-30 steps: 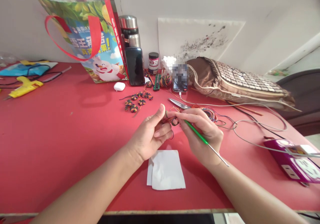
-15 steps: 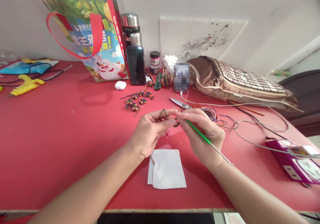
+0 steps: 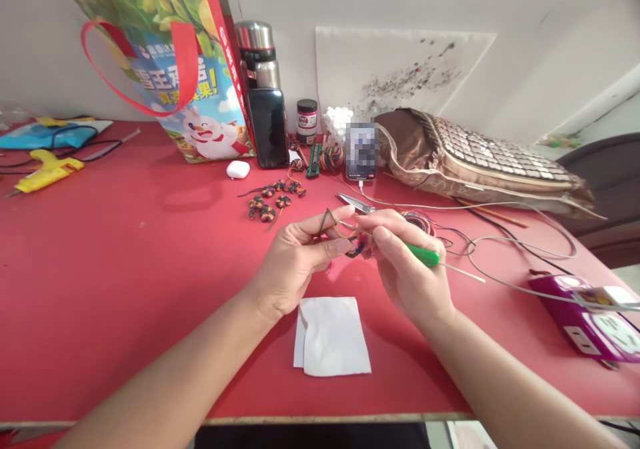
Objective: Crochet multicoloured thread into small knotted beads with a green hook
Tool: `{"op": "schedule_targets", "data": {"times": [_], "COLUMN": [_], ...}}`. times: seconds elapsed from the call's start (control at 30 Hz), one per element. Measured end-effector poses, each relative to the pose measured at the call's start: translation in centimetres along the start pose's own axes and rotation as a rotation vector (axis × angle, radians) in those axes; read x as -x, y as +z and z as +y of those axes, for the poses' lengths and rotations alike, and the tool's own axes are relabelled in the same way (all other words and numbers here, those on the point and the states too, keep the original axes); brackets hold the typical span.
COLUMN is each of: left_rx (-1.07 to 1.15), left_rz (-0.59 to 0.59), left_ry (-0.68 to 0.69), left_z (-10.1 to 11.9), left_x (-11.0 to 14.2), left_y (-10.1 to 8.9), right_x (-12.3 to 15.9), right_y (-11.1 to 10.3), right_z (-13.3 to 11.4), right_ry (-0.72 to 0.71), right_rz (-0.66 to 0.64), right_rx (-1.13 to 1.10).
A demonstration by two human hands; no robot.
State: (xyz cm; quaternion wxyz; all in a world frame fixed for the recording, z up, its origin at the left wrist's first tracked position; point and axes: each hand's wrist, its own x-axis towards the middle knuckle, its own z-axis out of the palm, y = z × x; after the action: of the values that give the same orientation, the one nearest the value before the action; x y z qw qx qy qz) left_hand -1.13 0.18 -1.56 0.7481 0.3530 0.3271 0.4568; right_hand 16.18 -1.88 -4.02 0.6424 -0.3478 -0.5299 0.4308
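Between the thumb and fingers of my left hand (image 3: 300, 255) is a small dark multicoloured crochet piece (image 3: 355, 246). A strand of yarn (image 3: 327, 219) loops round the left index finger. My right hand (image 3: 413, 269) is closed round a crochet hook with a green handle (image 3: 424, 255); its thin metal tip is at the crochet piece, and the rear shaft sticks out to the right. Beyond the hands lie several small crocheted flowers (image 3: 267, 213) in orange and dark yarn. Scissors (image 3: 356, 203) lie just behind the fingers, partly covered.
Below my hands lies a folded white paper (image 3: 336, 337). At the back stand a shopping bag (image 3: 170, 69), a steel flask (image 3: 257, 55), a black phone (image 3: 269, 129) and a jar (image 3: 307, 122). Yarn (image 3: 419, 222), a white cable (image 3: 493, 249) and a purple power strip (image 3: 575, 315) are on the right.
The crochet hook has swung from slanting down along my right wrist to nearly level, its rear end higher. My right hand has turned with it; the left still holds the crochet piece.
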Motion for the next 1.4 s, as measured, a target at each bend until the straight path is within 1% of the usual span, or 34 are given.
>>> {"op": "schedule_targets", "data": {"times": [0.1,0.17,0.2,0.3,0.5,0.67,0.87,1.1,1.27,1.4], "left_rx": [-0.041,-0.067,-0.079,-0.143,-0.405,-0.475,-0.479,-0.446,-0.415,-0.295], "left_rz": [-0.011,-0.027,-0.034,-0.059,-0.085,-0.134,-0.103,-0.029,0.004,0.012], "left_ry": [0.028,0.057,0.069,0.097,0.170,0.170,0.181,0.168,0.166,0.103], "left_z": [-0.1,0.0,0.0,0.3,1.3,1.5,1.6,1.5,1.2,1.2], "left_x": [0.0,0.0,0.0,0.0,0.3,0.5,0.4,0.3,0.0,-0.1], "left_y": [-0.3,-0.4,-0.4,-0.4,-0.5,-0.4,-0.3,-0.4,-0.6,-0.6], "right_x": [-0.4,-0.6,-0.7,-0.9,-1.5,-2.0,-2.0,-1.7,-1.5,-1.4], "right_y": [0.0,-0.1,-0.1,-0.5,-1.9,-2.5,-3.1,-3.5,-2.9,-2.1], "right_z": [-0.3,-0.5,-0.6,-0.7,-0.6,-0.7,-0.8,-1.2,-1.9,-2.3], "right_ry": [0.173,0.229,0.232,0.195,0.133,0.105,0.053,-0.066,-0.179,-0.274], "right_rz": [0.026,0.027,0.022,-0.020,-0.141,-0.182,-0.242,-0.203,-0.197,-0.173], "right_rx": [-0.146,-0.189,-0.200,-0.194,-0.123,-0.099,-0.022,0.122,0.254,0.349]}}
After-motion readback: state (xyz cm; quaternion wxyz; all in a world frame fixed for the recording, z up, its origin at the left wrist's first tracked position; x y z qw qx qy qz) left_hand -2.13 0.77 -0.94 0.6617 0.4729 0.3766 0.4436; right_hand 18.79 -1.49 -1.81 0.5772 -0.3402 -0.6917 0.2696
